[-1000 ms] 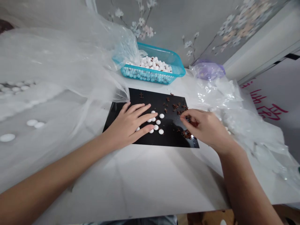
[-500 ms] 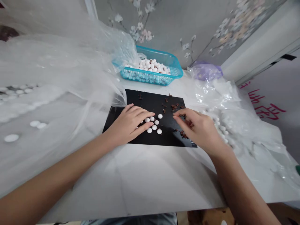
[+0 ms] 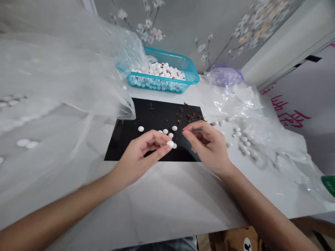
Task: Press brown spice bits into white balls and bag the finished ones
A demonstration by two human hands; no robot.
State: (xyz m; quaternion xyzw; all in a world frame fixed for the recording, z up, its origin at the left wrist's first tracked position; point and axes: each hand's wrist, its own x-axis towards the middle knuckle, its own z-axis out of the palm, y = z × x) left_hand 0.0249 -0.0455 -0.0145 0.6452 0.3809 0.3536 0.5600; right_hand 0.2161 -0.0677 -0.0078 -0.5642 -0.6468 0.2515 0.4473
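Between thumb and forefinger, my left hand (image 3: 146, 153) grips a white ball (image 3: 170, 143) above a black mat (image 3: 154, 118). My right hand (image 3: 208, 143) is to its right in a pinch, fingertips together; whatever it holds is hidden or too small to name. Several other white balls (image 3: 165, 131) lie on the mat around and behind my left fingers, one of them (image 3: 141, 129) apart on the left. Small dark brown pieces (image 3: 190, 117) with thin prongs are scattered at the mat's upper right, partly behind my right hand. A single brown piece (image 3: 151, 106) lies near the far edge.
A blue plastic basket (image 3: 192, 75) full of white balls with brown bits stands behind the mat. Large clear plastic bags (image 3: 60, 76) cover the left side. More plastic bags (image 3: 235, 94) and loose white balls (image 3: 244, 143) are on the right, near a green-capped container (image 3: 328, 184).
My left hand has lifted from lying over the balls and now pinches one. My right hand has moved left from the brown pieces towards it. The camera view has shifted slightly.
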